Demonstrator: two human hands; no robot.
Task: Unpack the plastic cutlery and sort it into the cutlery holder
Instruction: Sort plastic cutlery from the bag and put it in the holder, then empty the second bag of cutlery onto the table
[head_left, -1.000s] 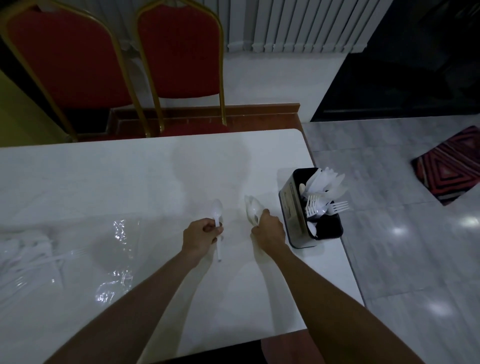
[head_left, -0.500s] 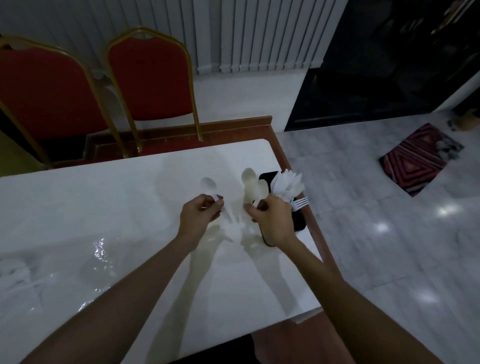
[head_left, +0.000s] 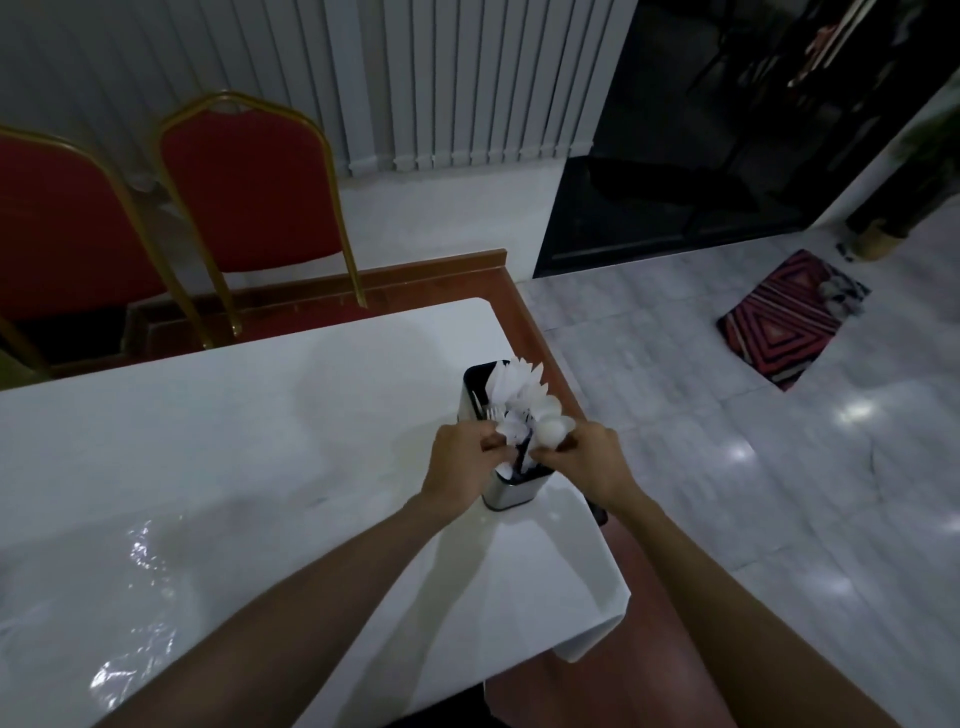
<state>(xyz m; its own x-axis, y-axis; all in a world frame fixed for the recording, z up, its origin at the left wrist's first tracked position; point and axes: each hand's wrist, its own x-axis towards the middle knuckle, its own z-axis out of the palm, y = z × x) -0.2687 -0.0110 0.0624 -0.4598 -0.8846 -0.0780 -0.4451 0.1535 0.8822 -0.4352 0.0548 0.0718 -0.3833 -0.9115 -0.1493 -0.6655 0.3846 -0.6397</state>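
Note:
A black and steel cutlery holder (head_left: 511, 493) stands near the right edge of the white table (head_left: 208, 447). White plastic spoons, forks and knives (head_left: 524, 400) stick up out of it. My left hand (head_left: 460, 467) is at the holder's near left side, fingers pinched on a white spoon among the cutlery. My right hand (head_left: 592, 462) is at its near right side, gripping white spoons (head_left: 551, 432) whose bowls sit over the holder's near compartment. The handles are hidden by my fingers and the holder.
Crumpled clear plastic wrapping (head_left: 135, 613) lies on the table at the lower left. Two red chairs with gold frames (head_left: 249, 192) stand behind the table. The table's right edge is close to the holder. A patterned mat (head_left: 789, 317) lies on the tiled floor.
Both hands have carried their spoons from the table's middle to the holder and lowered them into its near compartment. The camera has swung right and forward.

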